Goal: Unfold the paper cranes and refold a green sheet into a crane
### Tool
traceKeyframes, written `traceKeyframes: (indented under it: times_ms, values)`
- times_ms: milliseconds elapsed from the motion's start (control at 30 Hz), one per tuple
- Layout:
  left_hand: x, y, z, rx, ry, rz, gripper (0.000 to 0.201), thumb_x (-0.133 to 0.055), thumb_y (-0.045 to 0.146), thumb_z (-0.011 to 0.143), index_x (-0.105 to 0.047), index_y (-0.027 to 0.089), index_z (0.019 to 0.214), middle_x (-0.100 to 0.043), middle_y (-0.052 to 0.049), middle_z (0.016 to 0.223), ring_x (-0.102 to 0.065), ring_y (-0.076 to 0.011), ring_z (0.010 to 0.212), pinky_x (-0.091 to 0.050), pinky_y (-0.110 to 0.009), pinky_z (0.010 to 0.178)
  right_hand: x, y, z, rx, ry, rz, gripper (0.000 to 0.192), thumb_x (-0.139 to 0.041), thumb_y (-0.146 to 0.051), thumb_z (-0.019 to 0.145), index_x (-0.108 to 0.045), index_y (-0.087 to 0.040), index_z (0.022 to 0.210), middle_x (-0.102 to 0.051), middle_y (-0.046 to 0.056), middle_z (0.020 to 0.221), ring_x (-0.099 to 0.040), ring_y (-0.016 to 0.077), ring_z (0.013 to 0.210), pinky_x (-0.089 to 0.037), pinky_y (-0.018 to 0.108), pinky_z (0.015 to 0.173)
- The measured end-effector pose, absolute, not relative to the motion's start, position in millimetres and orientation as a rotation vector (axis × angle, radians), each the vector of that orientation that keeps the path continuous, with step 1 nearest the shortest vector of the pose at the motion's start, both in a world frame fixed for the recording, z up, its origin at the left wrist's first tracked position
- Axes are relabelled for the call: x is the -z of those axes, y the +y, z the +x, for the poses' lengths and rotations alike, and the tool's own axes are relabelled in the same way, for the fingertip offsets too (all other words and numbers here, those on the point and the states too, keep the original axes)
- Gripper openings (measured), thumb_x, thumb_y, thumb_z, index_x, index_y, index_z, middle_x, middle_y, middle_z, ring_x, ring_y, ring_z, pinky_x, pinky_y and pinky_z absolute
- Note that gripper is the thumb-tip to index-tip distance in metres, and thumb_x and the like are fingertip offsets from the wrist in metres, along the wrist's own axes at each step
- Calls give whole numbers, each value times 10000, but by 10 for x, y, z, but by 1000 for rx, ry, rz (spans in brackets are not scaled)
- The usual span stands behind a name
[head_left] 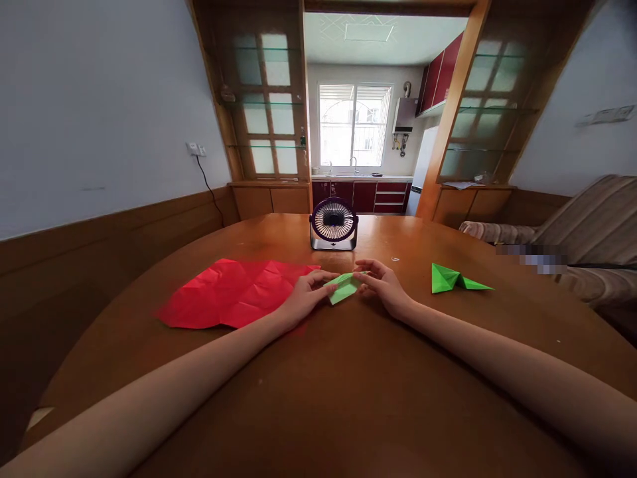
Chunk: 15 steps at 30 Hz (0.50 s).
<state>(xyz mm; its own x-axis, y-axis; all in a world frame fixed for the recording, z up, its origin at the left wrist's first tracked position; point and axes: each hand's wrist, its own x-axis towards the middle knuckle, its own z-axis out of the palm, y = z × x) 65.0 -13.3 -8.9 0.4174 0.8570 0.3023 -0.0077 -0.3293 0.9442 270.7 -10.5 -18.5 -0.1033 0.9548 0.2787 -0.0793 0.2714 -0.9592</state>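
My left hand (pixel 307 294) and my right hand (pixel 382 284) meet at the middle of the round wooden tabletop (pixel 348 398), both forearms stretched forward across it. Between them lies a small folded piece of light green paper (pixel 343 288), resting on the tabletop. The fingers of my left hand pinch its left edge; the fingers of my right hand close on its right end, thumb toward me. Both hands thus grasp the same paper from opposite sides.

Left of my left hand, a large sheet of red paper (pixel 231 293) lies spread open and heavily creased; its right corner reaches close to my left fingers. Well to the right of my right hand sits a finished bright green folded shape (pixel 455 279), pointed at its right end, apart from everything else. Beyond the hands, near the far edge of the tabletop, a small dark desk fan (pixel 333 224) stands upright, facing me.
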Motion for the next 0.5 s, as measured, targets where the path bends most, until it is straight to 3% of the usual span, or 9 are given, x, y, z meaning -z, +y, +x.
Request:
traceKeyframes:
  times_ms: [200, 367, 500]
  values:
    - [150, -68, 629, -1118, 766, 1455, 320, -712, 364, 756, -711, 144, 989, -695, -80, 942, -621, -160, 801, -482, -275, 719, 189, -127, 2693, -1105, -1440, -860, 486, -855, -253, 549, -640, -223, 985, -636, 9, 950, -623, 133, 764, -518, 275, 663]
    - [175, -32, 619, -1169, 786, 1302, 320, -716, 375, 765, -711, 138, 980, -692, -86, 989, -625, -163, 829, -505, -264, 683, 192, -128, 2694, -1233, -1419, -875, 350, -829, -321, 605, -687, -195, 898, -670, 3, 779, -587, 108, 601, -484, 261, 568]
    - [163, -80, 617, -1139, 724, 1311, 404, -808, 277, 680, -685, 150, 1043, -698, -84, 1022, -648, -167, 858, -523, -291, 754, 203, -99, 2729, -1306, -1277, -895, 288, -828, -296, 585, -709, -185, 824, -689, 12, 777, -605, 111, 616, -490, 272, 615]
